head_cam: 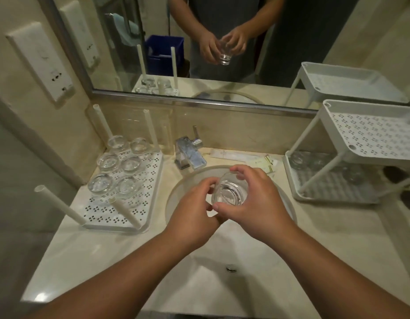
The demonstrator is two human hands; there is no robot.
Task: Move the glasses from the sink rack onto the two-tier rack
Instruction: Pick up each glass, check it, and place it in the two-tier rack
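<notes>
A clear glass (229,192) is held above the sink basin (176,196), between both hands. My right hand (252,199) wraps over its rim and side with thumb and fingers curled round it. My left hand (194,208) touches the glass from the left with its fingertips. Several clear glasses (121,171) stand upside down on the white perforated sink rack (128,212) at the left. The white two-tier rack (369,143) stands at the right; a few glasses (314,162) sit on its lower tier, and its top tier shows no glasses.
A chrome tap (190,153) stands behind the basin, with small sachets (252,158) beside it. White posts (59,203) stick up from the sink rack's corners. A mirror (222,42) spans the wall behind. A wall socket panel (42,63) is at the left.
</notes>
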